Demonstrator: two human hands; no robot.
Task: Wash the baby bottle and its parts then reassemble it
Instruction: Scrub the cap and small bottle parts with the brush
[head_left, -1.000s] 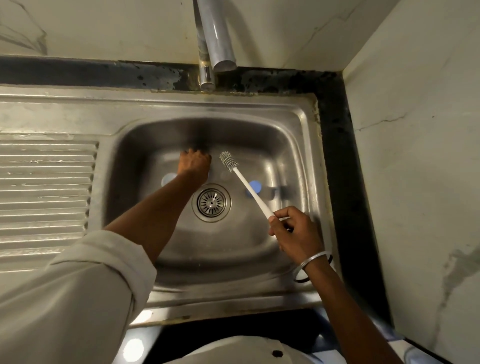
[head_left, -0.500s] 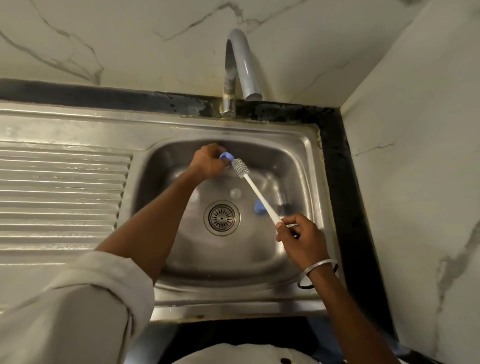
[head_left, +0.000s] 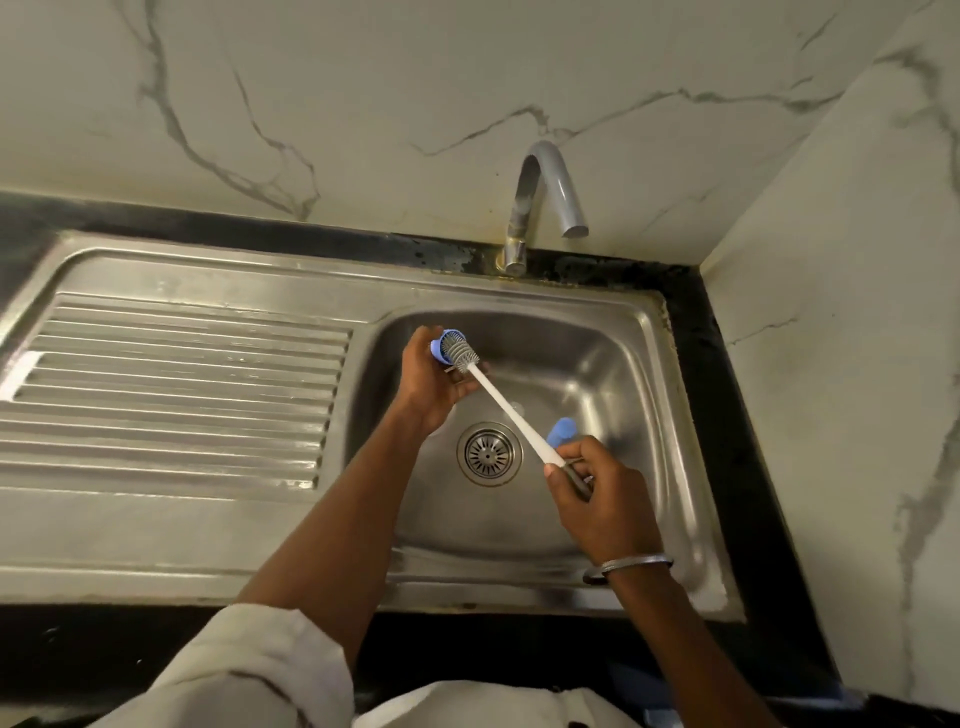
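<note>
My left hand (head_left: 431, 376) grips a small blue bottle part (head_left: 441, 347) above the back left of the steel sink basin (head_left: 613, 364). My right hand (head_left: 597, 493) holds the white handle of a bottle brush (head_left: 511, 410). The brush's grey bristle head (head_left: 461, 351) sits against the opening of the blue part. A second blue bottle part (head_left: 562, 430) lies in the basin just behind my right hand, partly hidden by it. The rest of the bottle is hidden from view.
The drain strainer (head_left: 488, 453) lies at the basin's middle, below the brush handle. A curved tap (head_left: 545, 197) stands at the back with no water running. The ribbed drainboard (head_left: 171, 395) stretches left. Marble walls close the back and right side.
My left hand picked the blue part up from the basin floor and lifted it. The brush head moved onto that part. The camera tilted up, showing more wall and tap.
</note>
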